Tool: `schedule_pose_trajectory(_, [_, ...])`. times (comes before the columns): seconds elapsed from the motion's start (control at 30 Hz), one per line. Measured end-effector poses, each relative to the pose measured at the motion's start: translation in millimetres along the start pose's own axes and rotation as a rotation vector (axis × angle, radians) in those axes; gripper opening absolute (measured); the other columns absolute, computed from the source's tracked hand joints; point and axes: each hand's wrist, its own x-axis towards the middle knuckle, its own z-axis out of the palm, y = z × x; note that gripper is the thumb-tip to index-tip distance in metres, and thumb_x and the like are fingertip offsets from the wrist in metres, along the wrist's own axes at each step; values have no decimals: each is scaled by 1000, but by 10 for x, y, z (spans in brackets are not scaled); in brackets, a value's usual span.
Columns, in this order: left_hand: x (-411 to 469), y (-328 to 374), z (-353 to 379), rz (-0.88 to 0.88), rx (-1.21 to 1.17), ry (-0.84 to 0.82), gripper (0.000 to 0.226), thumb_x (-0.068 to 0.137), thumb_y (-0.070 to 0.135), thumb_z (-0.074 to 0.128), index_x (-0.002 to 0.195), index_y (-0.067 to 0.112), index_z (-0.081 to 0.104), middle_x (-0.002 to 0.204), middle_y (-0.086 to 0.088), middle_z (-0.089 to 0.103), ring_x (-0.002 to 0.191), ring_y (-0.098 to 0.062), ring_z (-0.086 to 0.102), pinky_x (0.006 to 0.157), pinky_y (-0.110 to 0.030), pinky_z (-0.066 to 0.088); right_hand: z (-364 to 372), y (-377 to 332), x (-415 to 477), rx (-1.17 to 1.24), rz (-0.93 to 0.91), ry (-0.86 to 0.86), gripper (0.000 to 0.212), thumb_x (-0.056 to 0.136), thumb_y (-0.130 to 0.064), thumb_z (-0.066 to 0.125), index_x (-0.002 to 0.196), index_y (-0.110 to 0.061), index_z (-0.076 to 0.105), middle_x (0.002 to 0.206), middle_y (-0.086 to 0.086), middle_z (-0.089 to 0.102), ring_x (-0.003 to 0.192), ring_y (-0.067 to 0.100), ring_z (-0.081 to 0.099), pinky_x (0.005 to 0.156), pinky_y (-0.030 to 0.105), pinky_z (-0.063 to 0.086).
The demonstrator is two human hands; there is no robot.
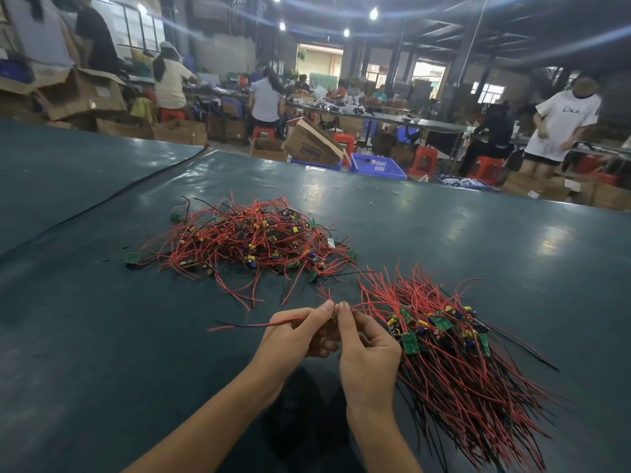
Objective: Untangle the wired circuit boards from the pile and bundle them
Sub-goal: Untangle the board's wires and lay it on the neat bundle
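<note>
The left hand (300,332) and right hand (365,349), fingers curled, meet thumb to thumb over the dark green table (102,319), on the near side of the tangled pile (252,240) of wired circuit boards. The sorted bundle (454,363) lies near-right of that pile, just beside the right hand. Both hands pinch one red-and-black wire pair (252,325) trailing left.
</note>
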Motion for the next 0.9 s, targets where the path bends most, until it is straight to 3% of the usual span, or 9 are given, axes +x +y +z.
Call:
schedule_pose_trajectory(0.13, [-15, 31, 11, 94, 15, -17, 29, 83, 28, 66, 63, 7, 66, 59, -10, 61, 52, -16, 55, 55, -22, 47, -29, -6, 56, 64, 122, 74, 23, 91, -29, 68, 72, -26, 79, 61, -6, 67, 58, 5, 58, 58, 22, 51])
schedule_pose_trajectory(0.23, [-19, 46, 10, 143, 41, -22, 30, 88, 20, 64, 62, 6, 62, 56, -7, 58, 50, -16, 51, 53, -22, 46, -92, -66, 159, 146, 193, 128, 24, 91, -25, 69, 69, -27, 80, 51, -9, 54, 43, 3, 39, 43, 20, 36])
schedule_pose_trajectory(0.37, [-12, 118, -32, 205, 61, -30, 32, 81, 28, 66, 52, 15, 62, 52, -2, 55, 50, -14, 52, 54, -22, 45, -270, -163, 353, 350, 258, 255, 21, 90, -17, 70, 70, -14, 77, 54, -7, 57, 38, 2, 35, 34, 16, 29])
schedule_pose_trajectory(0.47, [-10, 108, -72, 221, 57, -48, 31, 78, 33, 66, 54, 14, 62, 54, -5, 55, 51, -15, 54, 55, -23, 46, -354, -178, 388, 443, 266, 292, 14, 92, -17, 67, 81, -14, 75, 56, -8, 56, 37, 2, 34, 34, 16, 30])
schedule_pose_trajectory(0.53, [-16, 69, -77, 194, 34, -55, 32, 77, 36, 67, 58, 11, 63, 56, -7, 58, 51, -15, 54, 54, -23, 47, -334, -159, 359, 413, 233, 297, 18, 92, -22, 67, 77, -17, 76, 56, -9, 55, 38, 2, 34, 34, 16, 30])
schedule_pose_trajectory(0.7, [-22, 32, -47, 122, 19, -63, 29, 74, 41, 68, 60, 16, 68, 60, -5, 62, 53, -15, 55, 53, -21, 46, -166, -110, 198, 187, 148, 80, 21, 79, -44, 70, 72, -26, 80, 53, -8, 54, 41, 3, 36, 40, 20, 33])
schedule_pose_trajectory(0.8, [-26, 34, -48, 123, 46, -81, 28, 74, 42, 69, 61, 16, 69, 61, -6, 62, 55, -15, 56, 55, -22, 48, -32, -58, 63, 12, 35, -94, 23, 90, -30, 66, 72, -30, 80, 66, 3, 72, 61, 11, 64, 58, 25, 55])
schedule_pose_trajectory(0.83, [-28, 35, -47, 122, 66, -88, 28, 74, 41, 69, 60, 17, 69, 62, -7, 62, 56, -15, 57, 57, -23, 48, -11, -42, 46, -14, 18, -100, 26, 93, -26, 65, 72, -31, 80, 70, 2, 74, 66, 11, 67, 61, 23, 55])
schedule_pose_trajectory(0.9, [-29, 50, -52, 111, 77, -101, 28, 75, 39, 68, 58, 18, 68, 60, -6, 61, 56, -14, 56, 57, -22, 48, -30, -59, 64, -21, 30, -57, 27, 95, -24, 63, 74, -30, 80, 65, -2, 70, 57, 12, 60, 55, 21, 49])
